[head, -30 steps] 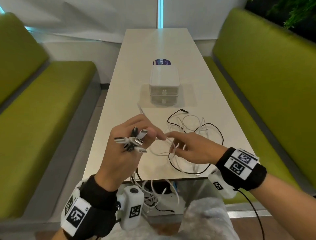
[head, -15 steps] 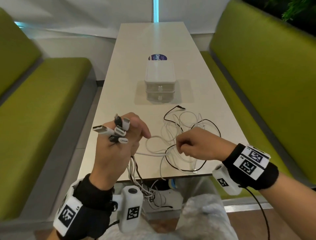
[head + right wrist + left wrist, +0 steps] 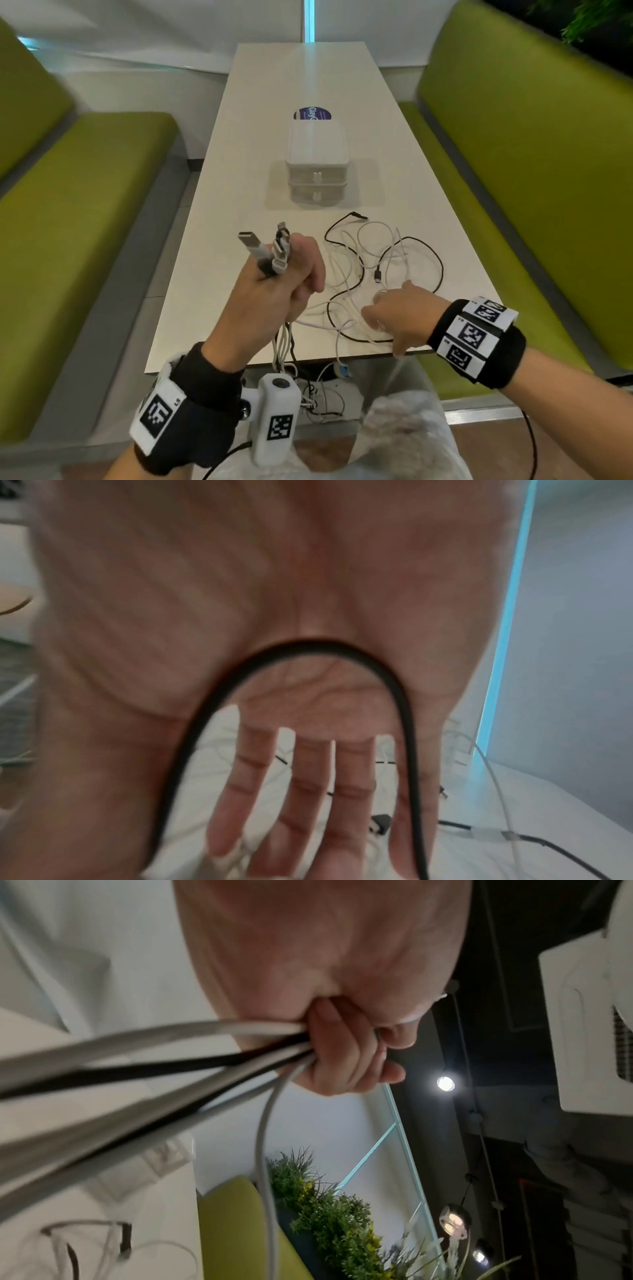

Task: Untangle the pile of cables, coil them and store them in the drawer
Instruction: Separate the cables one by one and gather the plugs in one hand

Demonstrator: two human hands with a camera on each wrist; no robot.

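White and black cables (image 3: 383,270) lie in a loose tangle on the near end of the pale bench (image 3: 239,192), in front of a small white drawer unit (image 3: 317,164) whose two drawers are closed. From the head view, the left hand (image 3: 274,291) is raised above the bench edge with its fingers curled round a bundle of cable ends (image 3: 270,251); the plugs stick up past the knuckles and the cords hang down from the fist below the bench edge. The right hand (image 3: 400,318) hovers low over the near part of the tangle, palm down, fingers extended and slightly apart, holding nothing that can be made out. Green upholstered seats (image 3: 85,222) flank the bench on both sides.

The left wrist view shows the left hand (image 3: 346,1047) clenched tight on several grey-white cords and one black cord (image 3: 154,1066), which fan out toward the camera.

The right wrist view is blurred: the right hand (image 3: 308,777) is spread with straight fingers above the cables (image 3: 479,829) on the bench, and a black cable loop (image 3: 325,647) arcs across in front of the palm.
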